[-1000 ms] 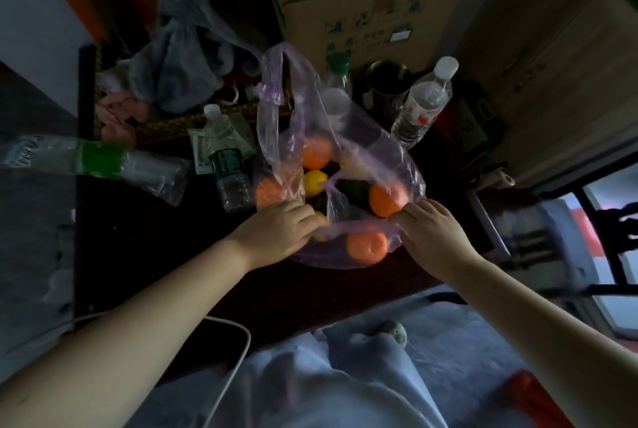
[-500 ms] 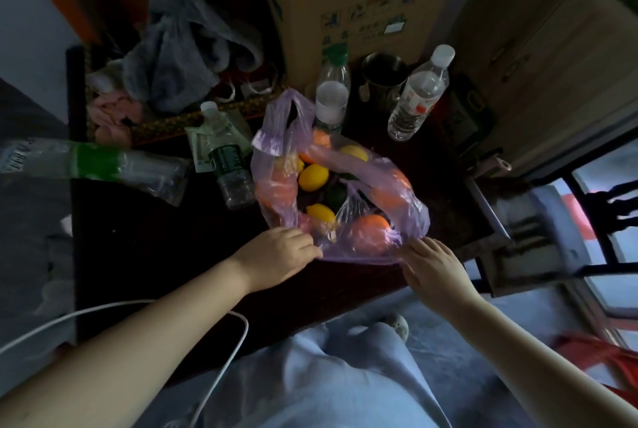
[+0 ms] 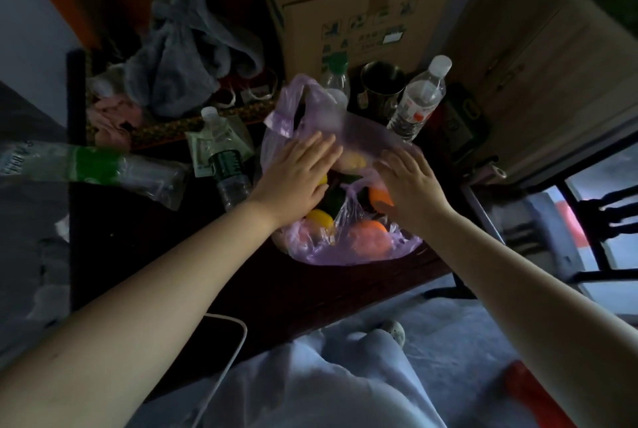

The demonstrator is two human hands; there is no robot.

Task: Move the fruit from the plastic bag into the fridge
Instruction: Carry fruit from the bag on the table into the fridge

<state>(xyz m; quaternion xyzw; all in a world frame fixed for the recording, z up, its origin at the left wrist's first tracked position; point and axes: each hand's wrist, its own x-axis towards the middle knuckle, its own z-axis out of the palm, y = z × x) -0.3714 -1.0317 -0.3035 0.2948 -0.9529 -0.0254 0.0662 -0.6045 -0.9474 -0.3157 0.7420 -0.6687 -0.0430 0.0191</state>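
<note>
Dark counter [image 3: 145,255] w/ cardboard box [image 3: 359,13] at back. Purple plastic bag [image 3: 345,255] sits mid-counter, fruit inside: oranges [image 3: 371,237], lemon [image 3: 319,218]. Left hand [image 3: 297,175] & right hand [image 3: 411,186] lie on the bag's mouth, fingers spread flat, prob. gripping nothing.

Thin, glossy, crinkled purple plastic bag [image 3: 345,251]; matt brown cardboard box [image 3: 362,13]; seemingly soft grey cloth [image 3: 186,65].

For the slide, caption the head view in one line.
Both hands, left hand and right hand, spread flat over a purple plastic bag of fruit on a cluttered dark table.
</note>
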